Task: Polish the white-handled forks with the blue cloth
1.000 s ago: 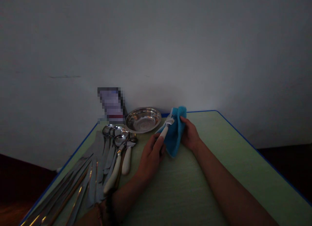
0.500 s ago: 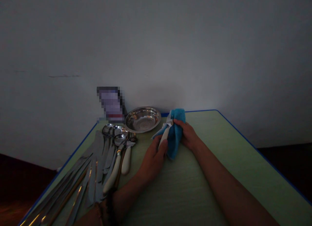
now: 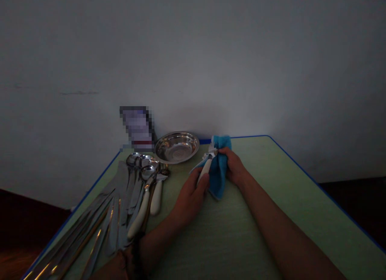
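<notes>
My left hand point(image 3: 193, 193) is closed round the white handle of a fork point(image 3: 205, 169), which tilts up and away from me. Behind the fork's metal end hangs a blue cloth point(image 3: 220, 167) with a paler underside. My right hand point(image 3: 234, 165) pinches this cloth beside the fork's neck, fingertips against the fork. Part of the metal end is wrapped or covered by a pale bit of cloth, so its tines show only partly. To the left of my left hand lies a white-handled spoon point(image 3: 141, 215) among other cutlery.
A shallow steel bowl point(image 3: 177, 148) stands at the table's back edge. Several spoons point(image 3: 147, 172) and long knives or handles point(image 3: 99, 227) lie along the left side. A blurred-out upright panel point(image 3: 138, 127) leans at the wall point(image 3: 241, 62). The green table point(image 3: 229, 239) has a blue rim.
Both hands, with the fork and blue cloth, have shifted slightly to the right. The cutlery and bowl stay where they were.
</notes>
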The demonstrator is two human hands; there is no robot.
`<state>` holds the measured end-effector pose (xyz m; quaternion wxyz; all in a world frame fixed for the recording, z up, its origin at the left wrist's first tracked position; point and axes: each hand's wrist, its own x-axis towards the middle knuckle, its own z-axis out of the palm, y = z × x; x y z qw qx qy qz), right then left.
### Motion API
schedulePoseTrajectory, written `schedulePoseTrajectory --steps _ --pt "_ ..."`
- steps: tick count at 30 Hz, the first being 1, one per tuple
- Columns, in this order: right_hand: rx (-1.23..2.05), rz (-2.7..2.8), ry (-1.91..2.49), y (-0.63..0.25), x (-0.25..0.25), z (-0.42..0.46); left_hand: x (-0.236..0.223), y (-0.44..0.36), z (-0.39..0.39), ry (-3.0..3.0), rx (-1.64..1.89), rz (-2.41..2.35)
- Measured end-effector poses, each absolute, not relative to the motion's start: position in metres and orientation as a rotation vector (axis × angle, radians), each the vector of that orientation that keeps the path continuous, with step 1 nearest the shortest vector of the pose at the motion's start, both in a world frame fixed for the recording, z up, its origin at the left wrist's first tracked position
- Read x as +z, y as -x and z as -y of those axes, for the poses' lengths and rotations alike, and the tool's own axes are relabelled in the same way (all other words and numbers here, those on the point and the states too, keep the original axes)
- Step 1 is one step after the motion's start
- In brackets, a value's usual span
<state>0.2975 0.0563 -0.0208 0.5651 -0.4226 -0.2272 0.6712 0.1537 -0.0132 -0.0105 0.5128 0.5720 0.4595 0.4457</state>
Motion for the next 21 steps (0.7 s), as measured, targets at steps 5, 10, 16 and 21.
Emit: schedulePoseTrajectory --steps 5,10,16,21 --pt "1.608 0.515 0.957 -0.2963 -0.0151 -0.0533 -0.0096 -0.1529 0.0129 -1.383 0.989 -1.070" --pt "1.644 0.468 0.938 -0.2965 -0.0133 -0.0522 -0.0105 -0.1530 0.0130 -1.370 0.978 -1.062" --pt "1.547 0.495 0.974 -0.2954 -0.0167 -0.0557 -0.0115 -0.1524 0.0129 -1.398 0.975 -1.073" --pt "1.486 0.537 1.002 -0.2948 -0.0181 -0.0567 -0.0128 -0.1522 0.0129 -1.411 0.969 -1.074"
